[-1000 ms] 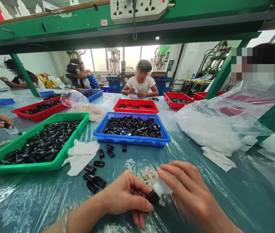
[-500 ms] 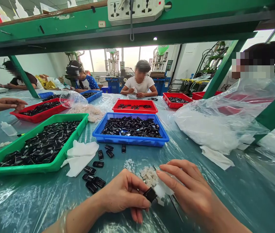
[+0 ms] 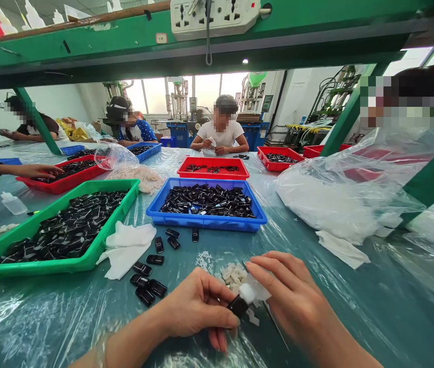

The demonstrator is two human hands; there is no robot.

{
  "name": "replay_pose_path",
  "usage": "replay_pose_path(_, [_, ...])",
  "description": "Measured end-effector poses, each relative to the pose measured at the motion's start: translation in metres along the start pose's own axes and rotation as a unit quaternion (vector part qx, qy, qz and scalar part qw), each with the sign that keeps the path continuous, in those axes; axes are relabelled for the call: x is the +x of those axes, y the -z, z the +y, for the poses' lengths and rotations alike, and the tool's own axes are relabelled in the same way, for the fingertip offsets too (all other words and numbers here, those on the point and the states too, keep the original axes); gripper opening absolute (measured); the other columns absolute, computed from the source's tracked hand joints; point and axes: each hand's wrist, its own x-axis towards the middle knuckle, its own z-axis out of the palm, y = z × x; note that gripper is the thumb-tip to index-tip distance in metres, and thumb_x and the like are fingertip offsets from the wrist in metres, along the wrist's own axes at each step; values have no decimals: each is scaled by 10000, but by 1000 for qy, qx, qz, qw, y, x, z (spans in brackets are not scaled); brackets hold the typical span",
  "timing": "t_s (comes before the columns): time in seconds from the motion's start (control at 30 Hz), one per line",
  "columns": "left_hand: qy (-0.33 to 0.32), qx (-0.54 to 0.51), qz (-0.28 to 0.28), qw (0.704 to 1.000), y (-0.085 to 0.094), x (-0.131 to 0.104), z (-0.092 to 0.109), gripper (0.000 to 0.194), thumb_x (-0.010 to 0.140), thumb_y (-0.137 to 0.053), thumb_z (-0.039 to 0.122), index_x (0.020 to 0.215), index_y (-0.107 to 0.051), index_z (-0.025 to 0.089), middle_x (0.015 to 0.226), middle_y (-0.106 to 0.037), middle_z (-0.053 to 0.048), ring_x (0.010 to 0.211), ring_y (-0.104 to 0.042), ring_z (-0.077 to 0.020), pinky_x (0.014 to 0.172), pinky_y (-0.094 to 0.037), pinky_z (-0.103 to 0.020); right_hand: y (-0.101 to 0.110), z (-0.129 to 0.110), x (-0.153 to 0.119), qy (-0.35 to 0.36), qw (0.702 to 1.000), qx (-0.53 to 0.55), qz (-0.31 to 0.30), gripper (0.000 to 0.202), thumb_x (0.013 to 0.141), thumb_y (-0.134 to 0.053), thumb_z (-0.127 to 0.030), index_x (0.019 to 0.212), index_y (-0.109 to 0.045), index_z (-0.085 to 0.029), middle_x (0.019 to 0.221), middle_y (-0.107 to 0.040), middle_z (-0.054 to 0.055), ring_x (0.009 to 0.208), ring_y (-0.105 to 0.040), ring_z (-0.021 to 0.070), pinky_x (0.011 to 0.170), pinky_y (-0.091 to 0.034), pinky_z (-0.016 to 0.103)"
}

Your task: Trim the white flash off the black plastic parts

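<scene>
A white power strip (image 3: 222, 23) is fixed to a green beam (image 3: 105, 43). From the strip, pointed bottles (image 3: 33, 15) stand left, a fan (image 3: 198, 120) below, a plastic bag (image 3: 324, 189) lower right.

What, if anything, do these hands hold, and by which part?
Left hand: a black piece, by its palm-side end. Right hand: a whitish item, held part hidden; perhaps a rod.

1. One near blue tray (image 3: 206, 222), the landmark.
2. One green tray (image 3: 42, 267), left of it.
3. One red tray (image 3: 212, 175), directly behind it.
4. Nine loose black pieces (image 3: 155, 259), in front of it.
5. Two white sheets (image 3: 127, 248): one front-left of it, one front-right.
6. One power strip (image 3: 217, 19), overhead beyond it.
7. Two hands in front of it: left hand (image 3: 198, 305), gripping one black piece (image 3: 238, 305); right hand (image 3: 297, 301), with one white item (image 3: 251, 293).
</scene>
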Motion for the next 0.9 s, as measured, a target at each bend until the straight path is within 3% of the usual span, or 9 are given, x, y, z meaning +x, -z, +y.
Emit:
replay_pose_path(0.1, [-64,2,97,993,3,-1,8,202,619,-755,245,743,-708,93,521,-636,-12,447,-596,-102,435,-470,-165,-7,8,-6,-105,993,49,-8,286,805,-483,-118,1051,-597,-208,948,-702,59,876,-637,231,741,-491,365])
replay_pose_path(0.2, [-158,-2,235,959,14,-7,22,195,610,-770,210,764,-711,106,544,-659,-8,478,-612,-98,474,-495,-163,-13,20,-8,-247,964,100,-17,278,781,-564,-295,1030,-609,-182,945,-707,82,812,-664,244,629,-511,326])
replay_pose_path(0.27, [-218,-17,313,924,25,-13,32,190,600,-781,194,751,-710,102,551,-669,-16,498,-625,-100,488,-504,-156,-16,29,-7,-426,887,176,-38,337,677,-631,-404,941,-633,-193,914,-711,71,816,-660,263,676,-507,336])
replay_pose_path(0.33, [-269,-41,365,890,35,-18,40,204,581,-793,182,747,-710,96,572,-682,-26,508,-633,-99,491,-509,-150,-18,38,-6,-491,845,206,-43,414,625,-612,-458,921,-624,-168,922,-709,106,848,-659,288,749,-498,365])
replay_pose_path(0.47, [-316,-65,415,851,52,-25,48,238,557,-804,189,758,-706,110,603,-684,-6,521,-640,-90,497,-514,-145,-22,50,-3,-559,799,216,-52,522,538,-593,-489,910,-604,-122,954,-701,194,897,-651,342,797,-485,400])
replay_pose_path(0.57, [-337,-78,428,835,58,-28,51,222,541,-810,193,710,-700,101,611,-681,-8,526,-642,-90,510,-520,-152,-21,52,-1,-589,778,209,-63,475,507,-613,-468,860,-623,-151,947,-709,184,933,-643,350,814,-475,395])
replay_pose_path(0.9, [-380,-110,440,806,68,-40,62,207,504,-813,191,641,-689,96,585,-669,-9,501,-629,-87,476,-500,-150,-31,62,-12,-629,752,182,-73,282,526,-665,-412,760,-636,-258,846,-736,88,871,-663,291,721,-481,340])
